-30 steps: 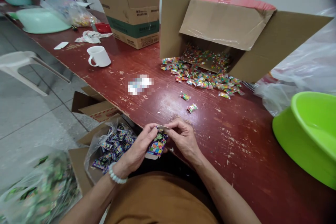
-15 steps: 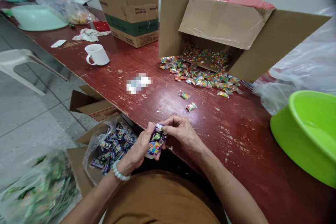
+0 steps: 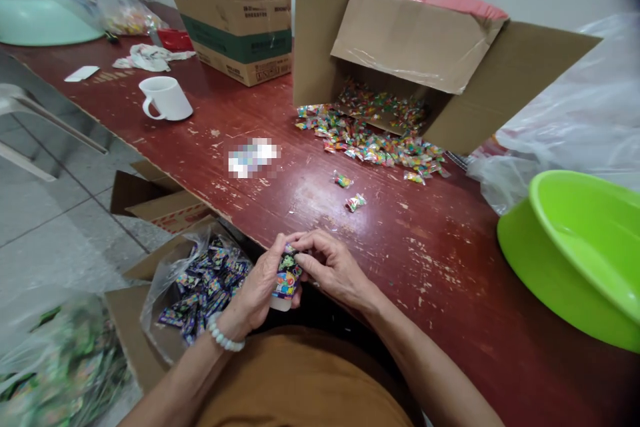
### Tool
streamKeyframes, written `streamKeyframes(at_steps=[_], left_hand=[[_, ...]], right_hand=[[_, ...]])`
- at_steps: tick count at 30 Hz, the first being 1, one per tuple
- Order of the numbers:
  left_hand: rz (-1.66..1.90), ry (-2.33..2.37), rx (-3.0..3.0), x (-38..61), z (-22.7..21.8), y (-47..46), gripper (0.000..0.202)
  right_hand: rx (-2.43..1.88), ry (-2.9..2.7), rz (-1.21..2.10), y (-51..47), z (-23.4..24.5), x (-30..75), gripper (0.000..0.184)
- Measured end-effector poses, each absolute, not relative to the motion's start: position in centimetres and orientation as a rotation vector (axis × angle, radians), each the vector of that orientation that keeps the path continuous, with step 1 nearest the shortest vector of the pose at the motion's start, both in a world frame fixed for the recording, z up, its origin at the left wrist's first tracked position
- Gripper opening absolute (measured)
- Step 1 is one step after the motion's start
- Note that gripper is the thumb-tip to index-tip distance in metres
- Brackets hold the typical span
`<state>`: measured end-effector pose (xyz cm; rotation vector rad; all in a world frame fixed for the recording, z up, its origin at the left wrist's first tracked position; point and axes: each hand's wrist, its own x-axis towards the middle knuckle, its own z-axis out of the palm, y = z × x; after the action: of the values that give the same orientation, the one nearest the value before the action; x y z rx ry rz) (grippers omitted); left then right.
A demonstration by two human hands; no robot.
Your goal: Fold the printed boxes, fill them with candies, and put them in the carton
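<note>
Between my hands, at the table's front edge, is a small dark printed candy box (image 3: 287, 277) with colourful pictures. My left hand (image 3: 263, 280) is wrapped round its left side, and some fingertips show at its lower right. At the box's upper end my right hand (image 3: 333, 263) grips with thumb and bent fingers, covering the top. A pale flap sticks out at the lower end. Two wrapped candies (image 3: 356, 202) lie on the table beyond my hands. Left of my left wrist, a carton lined with clear plastic holds many small dark packets (image 3: 205, 287).
An open cardboard box (image 3: 400, 47) lies on its side, wrapped candies (image 3: 380, 147) spilling out. A green basin (image 3: 560, 267) stands at right. A white mug (image 3: 166, 99), a closed-sided carton (image 3: 240, 27) and a blurred-out item (image 3: 253, 157) are on the red table (image 3: 425, 280).
My right hand has closed over the top of the candy box, where a white flap showed before. The whole view has shifted slightly, so things appear further left.
</note>
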<state>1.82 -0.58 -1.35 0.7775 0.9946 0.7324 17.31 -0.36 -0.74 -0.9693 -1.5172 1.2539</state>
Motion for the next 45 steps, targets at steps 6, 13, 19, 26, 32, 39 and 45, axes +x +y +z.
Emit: streamKeyframes(at_steps=[6, 13, 19, 26, 32, 39, 45], left_hand=[[0.703, 0.867, 0.725, 0.7, -1.5, -3.3, 0.056], [0.701, 0.875, 0.763, -0.7, -2.0, -3.6, 0.044], [0.781, 0.835, 0.813, -0.5, -2.0, -3.7, 0.039], [0.755, 0.979, 0.671, -3.0, -3.2, -5.0, 0.045], [0.354, 1.155, 1.109, -9.1, -3.9, -4.5, 0.038], [0.356, 0.902, 0.884, -8.8, -2.2, -4.0, 0.046], [0.411, 0.769, 0.869, -5.6, -1.4, -4.0, 0.05]], right_hand=[[-1.248, -1.563, 1.142, 2.2, -0.8, 21.1, 0.029], [-2.046, -1.67, 0.275, 8.7, -3.3, 27.3, 0.036], [-2.05, -1.807, 0.281, 8.2, -4.1, 27.6, 0.043], [-1.921, -1.53, 0.635, 5.7, -3.5, 27.9, 0.032], [-1.338, -1.06, 1.335, 0.5, -1.9, 21.8, 0.04], [-1.115, -1.074, 1.542, -3.6, -1.7, 14.5, 0.037], [-1.128, -1.02, 1.332, -2.6, -1.3, 13.9, 0.03]])
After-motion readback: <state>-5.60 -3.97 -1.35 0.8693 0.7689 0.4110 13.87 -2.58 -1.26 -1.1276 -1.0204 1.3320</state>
